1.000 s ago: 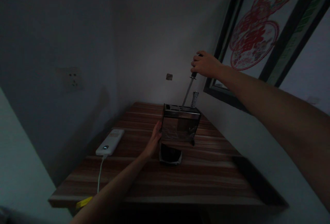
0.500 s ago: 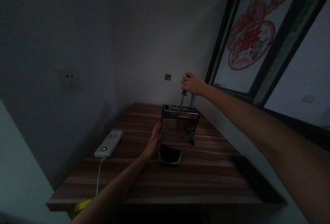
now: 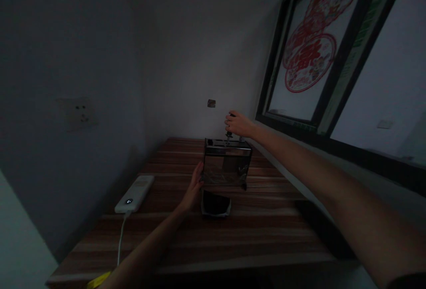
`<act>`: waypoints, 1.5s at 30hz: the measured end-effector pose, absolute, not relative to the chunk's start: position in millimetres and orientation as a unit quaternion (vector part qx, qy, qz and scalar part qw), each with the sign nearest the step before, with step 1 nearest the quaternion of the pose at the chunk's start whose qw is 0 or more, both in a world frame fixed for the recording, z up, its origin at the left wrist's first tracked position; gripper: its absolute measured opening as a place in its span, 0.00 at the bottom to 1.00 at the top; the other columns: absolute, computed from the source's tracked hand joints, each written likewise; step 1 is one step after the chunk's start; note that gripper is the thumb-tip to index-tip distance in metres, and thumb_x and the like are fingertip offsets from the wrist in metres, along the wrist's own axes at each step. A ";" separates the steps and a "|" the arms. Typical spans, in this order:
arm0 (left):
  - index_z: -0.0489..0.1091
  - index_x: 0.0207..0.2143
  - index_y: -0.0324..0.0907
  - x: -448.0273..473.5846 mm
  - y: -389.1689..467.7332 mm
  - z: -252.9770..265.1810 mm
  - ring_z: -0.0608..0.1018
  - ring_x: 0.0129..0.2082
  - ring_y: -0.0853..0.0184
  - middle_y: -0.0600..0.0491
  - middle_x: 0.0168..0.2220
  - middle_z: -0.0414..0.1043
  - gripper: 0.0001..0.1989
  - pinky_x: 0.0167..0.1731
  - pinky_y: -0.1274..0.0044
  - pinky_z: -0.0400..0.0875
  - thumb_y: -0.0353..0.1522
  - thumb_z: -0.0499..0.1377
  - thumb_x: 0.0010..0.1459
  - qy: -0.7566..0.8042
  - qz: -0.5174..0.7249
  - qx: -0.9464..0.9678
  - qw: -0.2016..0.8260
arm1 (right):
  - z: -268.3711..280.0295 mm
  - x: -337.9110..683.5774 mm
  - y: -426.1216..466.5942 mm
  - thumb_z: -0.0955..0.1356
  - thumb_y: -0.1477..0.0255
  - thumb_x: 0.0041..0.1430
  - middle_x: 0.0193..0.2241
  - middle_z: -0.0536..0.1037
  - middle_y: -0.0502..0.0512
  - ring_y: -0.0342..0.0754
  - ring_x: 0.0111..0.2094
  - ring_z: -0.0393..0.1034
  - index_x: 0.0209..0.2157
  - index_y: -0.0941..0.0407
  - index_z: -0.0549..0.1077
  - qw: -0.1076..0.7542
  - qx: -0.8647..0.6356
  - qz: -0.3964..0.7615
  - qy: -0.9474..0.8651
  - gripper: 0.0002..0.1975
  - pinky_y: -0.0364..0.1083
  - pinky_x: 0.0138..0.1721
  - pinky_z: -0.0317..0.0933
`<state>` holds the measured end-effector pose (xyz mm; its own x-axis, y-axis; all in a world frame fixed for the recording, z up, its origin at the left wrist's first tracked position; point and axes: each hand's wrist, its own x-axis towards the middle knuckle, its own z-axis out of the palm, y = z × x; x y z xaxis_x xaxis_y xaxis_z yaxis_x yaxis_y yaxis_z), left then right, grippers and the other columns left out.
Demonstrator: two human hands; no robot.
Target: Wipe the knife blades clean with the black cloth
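My right hand (image 3: 238, 123) is closed round the black handle of a sharpening steel (image 3: 229, 134), whose guard sits just above a box-shaped holder. Only a short piece of the metal rod shows; the rest is down in a slot. This knife block (image 3: 226, 169) has see-through sides and a dark, slotted top, and stands upright on the table. Another pale item (image 3: 241, 139) sticks out of its top at the right, partly behind my wrist. My left hand (image 3: 193, 190) rests at the block's left side, fingers stretched out along it. The block's inside is too dark to make out.
A small black thing with a pale rim (image 3: 215, 204) lies in front of the block. At the left is a white power bank (image 3: 136, 194) with a cable (image 3: 121, 240). A dark flat object (image 3: 321, 227) lies along the right edge of the wooden table (image 3: 259, 222). Walls stand behind.
My right hand has moved down, and the steel has sunk deeper into the block's top. My left hand stays at the block's side. The view has shifted slightly.
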<state>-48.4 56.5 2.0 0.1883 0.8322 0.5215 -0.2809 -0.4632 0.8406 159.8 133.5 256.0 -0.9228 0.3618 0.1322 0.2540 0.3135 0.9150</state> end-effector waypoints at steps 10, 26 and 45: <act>0.42 0.60 0.48 -48.1 51.3 8.5 0.47 0.62 0.60 0.50 0.63 0.40 0.34 0.59 0.67 0.43 0.43 0.53 0.54 0.205 0.605 0.614 0.463 | 234.8 158.2 134.2 0.62 0.75 0.56 0.32 0.74 0.53 0.48 0.41 0.60 0.27 0.55 0.73 0.051 0.165 0.538 0.825 0.09 0.52 0.51 0.44; 0.41 0.60 0.48 -47.3 53.4 8.4 0.48 0.61 0.58 0.49 0.63 0.38 0.36 0.59 0.65 0.43 0.43 0.54 0.52 0.209 0.613 0.609 0.458 | 220.4 162.0 137.3 0.59 0.78 0.57 0.34 0.74 0.55 0.48 0.42 0.61 0.29 0.57 0.73 0.021 0.176 0.515 0.839 0.12 0.53 0.54 0.44; 0.41 0.60 0.46 -48.4 53.1 5.8 0.46 0.62 0.60 0.48 0.63 0.38 0.35 0.59 0.64 0.41 0.43 0.53 0.54 0.202 0.606 0.627 0.445 | 233.0 164.3 137.9 0.60 0.80 0.56 0.34 0.74 0.56 0.47 0.43 0.61 0.30 0.57 0.73 0.037 0.163 0.443 0.881 0.11 0.51 0.51 0.45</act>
<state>-48.4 53.1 5.8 0.1831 0.7930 0.5810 -0.2872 -0.5221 0.8031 164.3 137.9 233.0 -0.9440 0.3200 0.0799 0.2547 0.5536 0.7929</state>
